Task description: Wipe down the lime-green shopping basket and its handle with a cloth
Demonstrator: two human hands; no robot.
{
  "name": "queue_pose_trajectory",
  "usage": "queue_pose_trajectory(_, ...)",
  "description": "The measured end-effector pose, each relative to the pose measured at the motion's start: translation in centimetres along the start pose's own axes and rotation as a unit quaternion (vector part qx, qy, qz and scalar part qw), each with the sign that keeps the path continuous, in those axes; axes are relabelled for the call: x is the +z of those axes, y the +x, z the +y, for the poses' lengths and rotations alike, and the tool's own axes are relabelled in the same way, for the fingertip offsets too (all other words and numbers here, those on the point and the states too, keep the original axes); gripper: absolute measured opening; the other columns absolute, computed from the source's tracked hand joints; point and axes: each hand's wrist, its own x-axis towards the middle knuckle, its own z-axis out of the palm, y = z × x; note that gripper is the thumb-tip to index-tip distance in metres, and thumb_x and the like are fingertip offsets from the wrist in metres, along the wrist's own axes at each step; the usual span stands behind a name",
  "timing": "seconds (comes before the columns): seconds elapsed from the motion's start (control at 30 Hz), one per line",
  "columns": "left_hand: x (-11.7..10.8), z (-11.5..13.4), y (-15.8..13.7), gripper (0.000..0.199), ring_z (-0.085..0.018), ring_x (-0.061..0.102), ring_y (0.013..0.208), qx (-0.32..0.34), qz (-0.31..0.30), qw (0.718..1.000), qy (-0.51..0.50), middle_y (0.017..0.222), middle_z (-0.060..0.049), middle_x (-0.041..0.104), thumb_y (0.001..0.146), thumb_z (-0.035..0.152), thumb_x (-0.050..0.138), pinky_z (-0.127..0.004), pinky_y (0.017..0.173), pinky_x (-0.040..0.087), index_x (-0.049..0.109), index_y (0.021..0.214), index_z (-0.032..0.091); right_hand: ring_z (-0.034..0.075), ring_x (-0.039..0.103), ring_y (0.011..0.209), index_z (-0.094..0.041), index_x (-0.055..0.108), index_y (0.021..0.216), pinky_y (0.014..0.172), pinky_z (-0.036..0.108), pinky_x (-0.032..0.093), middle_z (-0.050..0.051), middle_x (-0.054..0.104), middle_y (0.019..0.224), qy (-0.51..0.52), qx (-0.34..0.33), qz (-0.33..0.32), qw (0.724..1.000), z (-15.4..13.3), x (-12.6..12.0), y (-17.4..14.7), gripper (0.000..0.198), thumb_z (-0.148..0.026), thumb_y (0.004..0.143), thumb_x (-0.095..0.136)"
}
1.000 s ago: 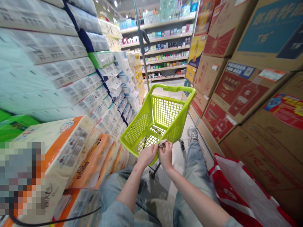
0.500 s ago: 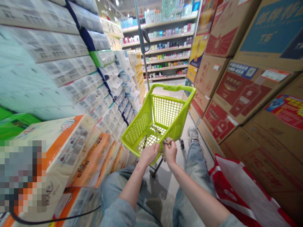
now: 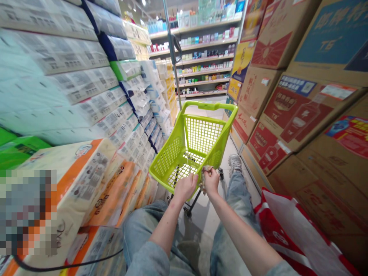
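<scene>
A lime-green shopping cart (image 3: 204,134) with mesh basket walls stands on the floor in front of me, its basket holding nothing that I can see. My left hand (image 3: 186,187) is closed over the near rim of the cart. Just right of it, my right hand (image 3: 211,180) pinches a crumpled, brownish-grey cloth (image 3: 204,179) against the outside of the near right corner. Part of the cloth hangs below the fingers.
Stacked tissue packs (image 3: 86,84) line the left side. Cardboard cartons (image 3: 299,107) are piled on the right. A red and white bag (image 3: 276,226) lies by my right leg. Behind the cart rise a metal pole (image 3: 174,57) and shelves of small goods (image 3: 207,55).
Both hands have shifted slightly right along the cart's near rim, the cloth going with the right hand. The basket's near end has swung slightly right.
</scene>
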Motion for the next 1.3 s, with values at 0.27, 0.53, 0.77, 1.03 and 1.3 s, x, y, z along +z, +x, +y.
queue_pose_trajectory(0.27, -0.2, 0.1, 0.1, 0.053, -0.022, 0.064, 0.091, 0.012, 0.000, 1.000, 0.018, 0.098, -0.007, 0.068, 0.095, 0.047, 0.007, -0.030, 0.073, 0.044, 0.053, 0.104, 0.023, 0.020, 0.059, 0.072, -0.017, 0.062, 0.077, 0.067, 0.028, 0.044, 0.007, 0.067, 0.077, 0.018, -0.004, -0.068, 0.998, 0.4, -0.1, -3.0, 0.022, -0.035, 0.069, 0.052)
queue_pose_trajectory(0.53, 0.3, 0.5, 0.2, 0.059, -0.025, 0.065, 0.088, -0.018, 0.001, 1.000, 0.007, 0.093, -0.009, 0.070, 0.093, 0.051, 0.004, -0.032, 0.071, 0.044, 0.054, 0.102, 0.022, 0.022, 0.060, 0.070, -0.016, 0.061, 0.078, 0.064, 0.029, 0.044, 0.009, 0.068, 0.077, 0.028, 0.040, -0.025, 0.998, 0.2, -0.1, -0.6, 0.026, -0.037, 0.067, 0.052)
queue_pose_trajectory(0.77, 0.5, 0.6, 0.4, 0.055, -0.024, 0.065, 0.091, -0.016, 0.004, 1.000, -0.010, 0.095, -0.009, 0.070, 0.093, 0.050, 0.007, -0.031, 0.073, 0.044, 0.054, 0.101, 0.022, 0.021, 0.060, 0.072, -0.016, 0.060, 0.079, 0.068, 0.029, 0.044, 0.008, 0.067, 0.079, 0.044, 0.017, -0.089, 0.995, 1.0, -0.5, -4.5, 0.023, -0.032, 0.067, 0.049)
queue_pose_trajectory(1.03, 0.1, 1.0, 0.0, 0.054, -0.025, 0.066, 0.090, -0.020, 0.008, 1.000, -0.004, 0.094, -0.009, 0.070, 0.094, 0.048, 0.008, -0.032, 0.072, 0.044, 0.054, 0.100, 0.022, 0.022, 0.060, 0.075, -0.017, 0.061, 0.079, 0.068, 0.029, 0.044, 0.008, 0.069, 0.079, 0.047, 0.052, -0.076, 0.995, 1.5, -0.4, -3.9, 0.025, -0.034, 0.065, 0.050)
queue_pose_trajectory(1.3, 0.4, 1.4, 0.0, 0.052, -0.025, 0.066, 0.089, -0.017, 0.013, 1.000, 0.000, 0.092, -0.009, 0.070, 0.094, 0.048, 0.008, -0.032, 0.071, 0.044, 0.053, 0.100, 0.022, 0.021, 0.058, 0.071, -0.017, 0.059, 0.080, 0.068, 0.029, 0.044, 0.008, 0.066, 0.078, 0.055, 0.068, -0.066, 0.994, 1.7, -0.5, -5.5, 0.025, -0.030, 0.062, 0.047)
